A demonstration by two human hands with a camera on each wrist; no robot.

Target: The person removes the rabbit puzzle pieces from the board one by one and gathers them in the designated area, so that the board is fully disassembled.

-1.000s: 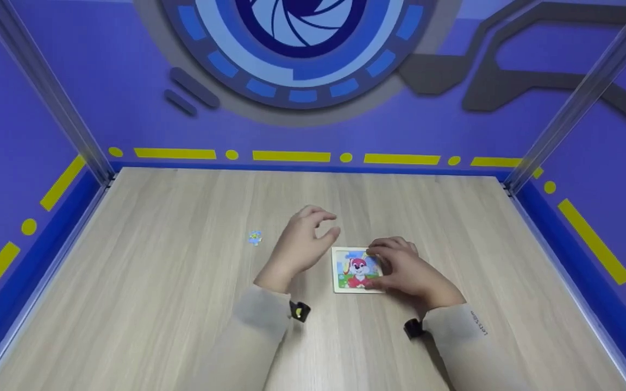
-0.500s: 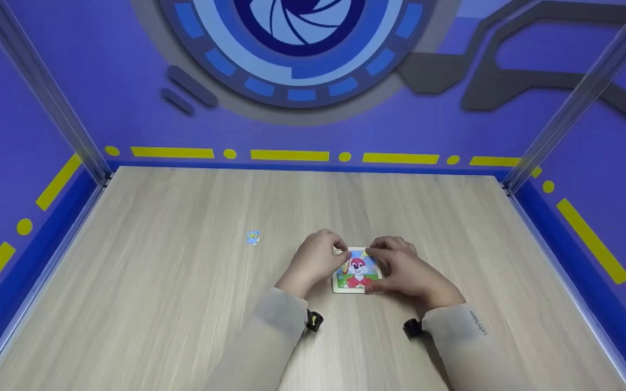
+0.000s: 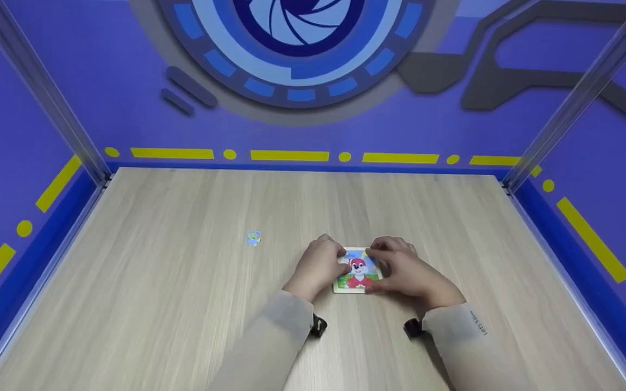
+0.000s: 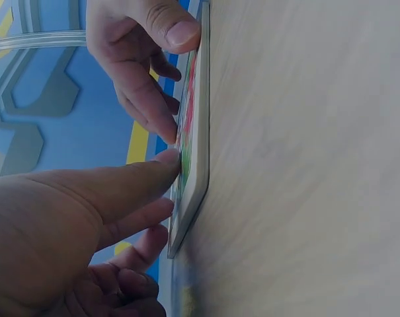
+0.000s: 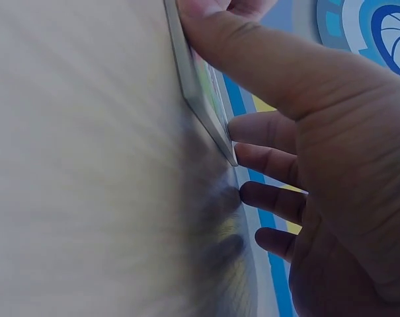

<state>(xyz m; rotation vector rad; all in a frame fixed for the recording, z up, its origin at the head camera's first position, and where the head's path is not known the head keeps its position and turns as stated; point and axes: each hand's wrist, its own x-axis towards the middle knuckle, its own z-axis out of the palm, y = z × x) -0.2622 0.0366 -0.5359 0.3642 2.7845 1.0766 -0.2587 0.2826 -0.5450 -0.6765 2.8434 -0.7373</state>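
Note:
A small square jigsaw puzzle (image 3: 357,281) in a pale frame lies flat on the table, its picture a red and white cartoon animal on green and blue. My left hand (image 3: 318,266) is at its left side. In the left wrist view the left thumb (image 4: 143,181) is stretched out with its tip on the picture, and the index finger touches near the rim. My right hand (image 3: 408,269) holds the right side of the puzzle, thumb (image 5: 252,56) towards the near edge and index finger towards the far edge. Both hands cover parts of the picture.
A loose blue and yellow jigsaw piece (image 3: 254,238) lies on the wooden table (image 3: 182,304), left of the hands. Blue printed walls (image 3: 302,130) stand around the table at the back and sides. Each sleeve cuff carries a black wrist device (image 3: 413,328).
My left hand has come right and nearer, from above the table onto the left side of the puzzle, thumb and index finger now touching it. The right hand has stayed put.

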